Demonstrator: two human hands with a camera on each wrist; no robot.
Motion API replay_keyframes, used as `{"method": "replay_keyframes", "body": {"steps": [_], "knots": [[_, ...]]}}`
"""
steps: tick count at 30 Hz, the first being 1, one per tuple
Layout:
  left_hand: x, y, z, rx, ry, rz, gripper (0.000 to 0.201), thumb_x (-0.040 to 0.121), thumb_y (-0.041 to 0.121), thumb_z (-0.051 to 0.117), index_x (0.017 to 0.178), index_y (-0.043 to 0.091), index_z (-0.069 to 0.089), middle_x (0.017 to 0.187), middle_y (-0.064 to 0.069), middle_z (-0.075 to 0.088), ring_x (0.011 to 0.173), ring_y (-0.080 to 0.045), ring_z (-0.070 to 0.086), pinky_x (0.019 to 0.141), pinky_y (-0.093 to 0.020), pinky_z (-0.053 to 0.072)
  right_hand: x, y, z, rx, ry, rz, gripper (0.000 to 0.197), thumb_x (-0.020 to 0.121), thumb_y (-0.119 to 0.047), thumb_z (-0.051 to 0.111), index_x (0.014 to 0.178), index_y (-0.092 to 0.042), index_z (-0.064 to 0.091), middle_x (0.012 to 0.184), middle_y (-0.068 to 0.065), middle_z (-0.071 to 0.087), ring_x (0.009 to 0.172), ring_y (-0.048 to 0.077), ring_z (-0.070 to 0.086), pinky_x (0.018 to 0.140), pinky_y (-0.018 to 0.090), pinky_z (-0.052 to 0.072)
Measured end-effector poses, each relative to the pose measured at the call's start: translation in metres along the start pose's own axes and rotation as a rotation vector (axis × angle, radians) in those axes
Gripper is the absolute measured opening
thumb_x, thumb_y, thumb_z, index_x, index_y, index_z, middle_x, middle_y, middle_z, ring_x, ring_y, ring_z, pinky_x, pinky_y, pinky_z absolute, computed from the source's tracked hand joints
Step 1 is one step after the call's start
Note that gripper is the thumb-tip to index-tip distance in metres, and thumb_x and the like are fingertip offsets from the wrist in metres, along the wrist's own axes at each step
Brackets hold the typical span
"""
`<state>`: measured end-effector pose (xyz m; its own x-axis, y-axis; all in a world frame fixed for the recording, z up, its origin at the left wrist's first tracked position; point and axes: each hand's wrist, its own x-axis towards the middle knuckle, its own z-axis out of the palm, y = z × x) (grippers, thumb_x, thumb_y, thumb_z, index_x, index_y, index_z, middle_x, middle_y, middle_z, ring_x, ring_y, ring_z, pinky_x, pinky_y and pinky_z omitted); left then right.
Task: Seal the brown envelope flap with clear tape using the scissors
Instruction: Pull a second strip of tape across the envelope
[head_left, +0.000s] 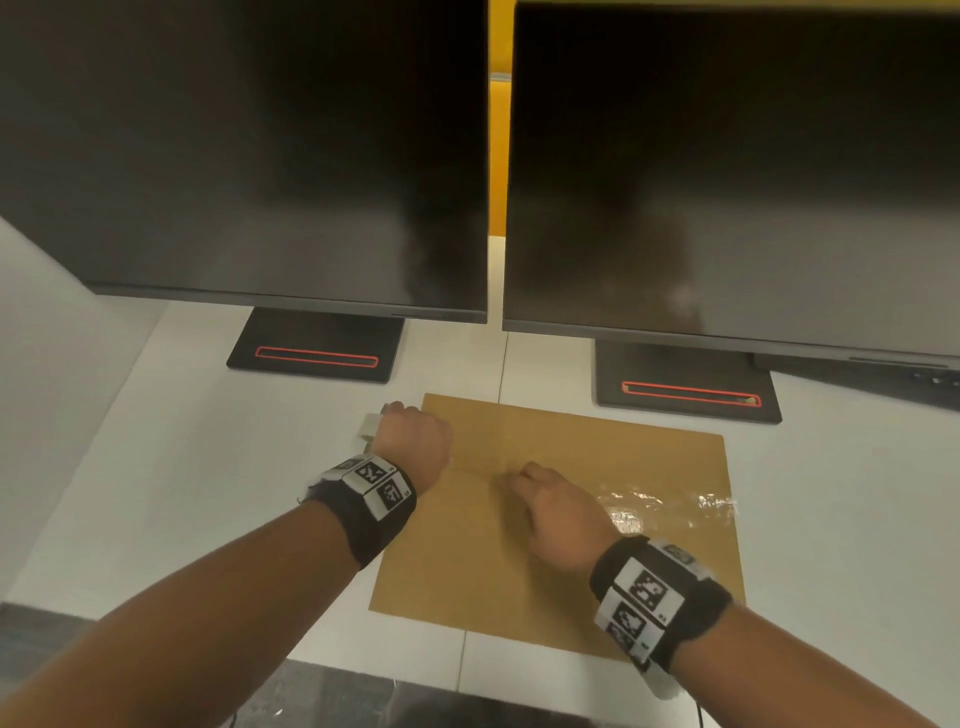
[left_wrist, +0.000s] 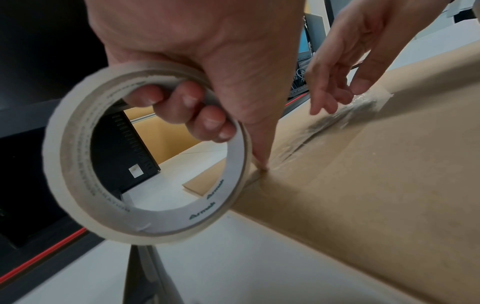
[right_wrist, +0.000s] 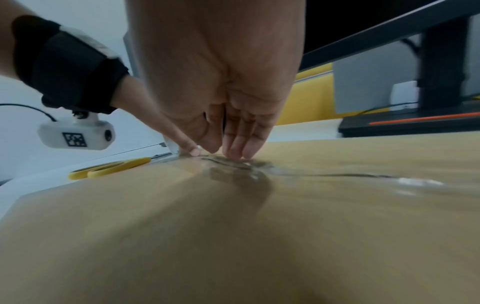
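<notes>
1. Filling the upper half of the head view, two dark monitors (head_left: 727, 171) hang over a white desk (head_left: 182, 467), each on a black base with a red-outlined slot (head_left: 317, 357).
2. Yellow-handled scissors (right_wrist: 109, 167) lie flat on the desk at the left middle of the right wrist view, just beyond the envelope's far edge and apart from both hands; the head view does not show them.
3. Black wristbands with printed markers (head_left: 371, 488) wrap both forearms, and a small white camera pod (right_wrist: 75, 134) hangs under the left wrist.
4. The brown envelope (head_left: 519, 571) lies flat in the lower centre of the head view, in front of the right monitor base.
5. A strip of clear tape (head_left: 660, 506) runs along the flap seam, glossy and wrinkled toward the envelope's right edge.
6. The left hand (left_wrist: 207, 61) grips the tape roll (left_wrist: 78, 174) at the envelope's left edge, three fingers (left_wrist: 189, 100) curled through the core, while the tip of one digit presses the strip onto the paper beside the roll.
7. The right hand (right_wrist: 221, 92) rests on the tape near the middle of the envelope, its fingertips (right_wrist: 233, 152) held straight and close together, pressing down on the strip and holding nothing.
8. The roll's inner cardboard is white with green lettering.
</notes>
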<state>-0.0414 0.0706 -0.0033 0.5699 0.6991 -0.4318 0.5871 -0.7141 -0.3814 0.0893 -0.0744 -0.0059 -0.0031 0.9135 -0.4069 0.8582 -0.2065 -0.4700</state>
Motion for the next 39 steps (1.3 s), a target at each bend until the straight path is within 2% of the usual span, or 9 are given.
{"method": "replay_keyframes", "body": {"steps": [5,11,15,19,21,23,26,30,39], "knots": [[-0.004,0.001,-0.003,0.016,0.012,0.011,0.018,0.093,0.03,0.051,0.1,0.016,0.061,0.098,-0.004,0.068,0.093,-0.023,0.062,0.089,-0.038,0.041,0.023,-0.027,0.011,-0.117,-0.089,0.018,0.078,0.082,0.0,0.046,0.149,-0.022,0.013,0.15,0.011,0.021,0.133,0.031,0.028,0.104,0.04,0.036],[-0.009,0.0,-0.004,0.002,0.017,0.012,0.018,0.093,0.028,0.049,0.098,0.016,0.061,0.097,-0.003,0.068,0.092,-0.022,0.061,0.088,-0.037,0.039,0.027,-0.033,0.016,-0.234,-0.105,0.033,0.071,0.086,-0.006,0.038,0.149,-0.026,0.013,0.151,0.014,0.017,0.134,0.032,0.023,0.106,0.041,0.033],[-0.018,-0.006,-0.01,-0.084,0.024,0.032,0.035,0.093,0.04,0.038,0.101,0.014,0.059,0.102,-0.005,0.066,0.098,-0.024,0.057,0.098,-0.041,0.033,0.028,-0.032,0.017,-0.228,-0.096,0.039,0.072,0.085,-0.007,0.041,0.149,-0.026,0.014,0.15,0.013,0.017,0.135,0.031,0.023,0.106,0.04,0.032],[-0.025,-0.035,-0.012,-0.28,-0.013,0.042,0.042,0.094,0.044,0.036,0.117,0.017,0.057,0.117,-0.004,0.065,0.115,-0.022,0.055,0.115,-0.044,0.015,0.029,-0.029,0.019,-0.208,-0.083,0.042,0.077,0.081,-0.007,0.045,0.148,-0.029,0.014,0.148,0.012,0.02,0.132,0.03,0.025,0.105,0.04,0.034],[-0.026,-0.049,-0.012,-0.397,-0.04,0.04,0.042,0.093,0.051,0.041,0.112,0.019,0.06,0.118,-0.001,0.064,0.113,-0.021,0.055,0.11,-0.039,0.024,0.031,-0.028,0.019,-0.187,-0.07,0.041,0.078,0.079,-0.008,0.047,0.146,-0.032,0.015,0.144,0.01,0.024,0.128,0.029,0.029,0.103,0.04,0.035],[-0.027,-0.058,-0.011,-0.457,-0.047,0.026,0.047,0.09,0.062,0.041,0.102,0.02,0.06,0.112,-0.002,0.066,0.105,-0.023,0.057,0.095,-0.036,0.036,0.032,-0.027,0.02,-0.172,-0.073,0.047,0.08,0.079,-0.008,0.047,0.146,-0.034,0.014,0.141,0.009,0.027,0.125,0.028,0.03,0.102,0.041,0.036],[-0.024,-0.062,-0.006,-0.416,-0.004,0.022,0.049,0.089,0.069,0.029,0.087,0.026,0.053,0.098,0.0,0.068,0.091,-0.021,0.058,0.095,-0.036,0.034,0.032,-0.027,0.02,-0.19,-0.091,0.052,0.083,0.08,-0.008,0.045,0.147,-0.038,0.007,0.14,0.009,0.026,0.127,0.029,0.028,0.103,0.042,0.033],[-0.02,-0.06,0.0,-0.295,0.077,0.034,0.043,0.09,0.06,0.034,0.077,0.024,0.052,0.085,0.003,0.07,0.072,-0.017,0.051,0.091,-0.036,0.028,0.033,-0.029,0.02,-0.24,-0.127,0.071,0.084,0.081,-0.008,0.044,0.147,-0.04,0.004,0.145,0.011,0.022,0.133,0.031,0.022,0.107,0.045,0.028],[-0.016,-0.05,0.003,-0.058,0.06,-0.002,0.036,0.093,0.044,0.032,0.089,0.022,0.061,0.089,0.003,0.07,0.087,-0.018,0.062,0.096,-0.038,0.029,0.035,-0.032,0.021,-0.257,-0.161,0.106,0.089,0.077,-0.006,0.047,0.146,-0.043,0.003,0.147,0.011,0.02,0.136,0.03,0.018,0.108,0.047,0.025]]}}
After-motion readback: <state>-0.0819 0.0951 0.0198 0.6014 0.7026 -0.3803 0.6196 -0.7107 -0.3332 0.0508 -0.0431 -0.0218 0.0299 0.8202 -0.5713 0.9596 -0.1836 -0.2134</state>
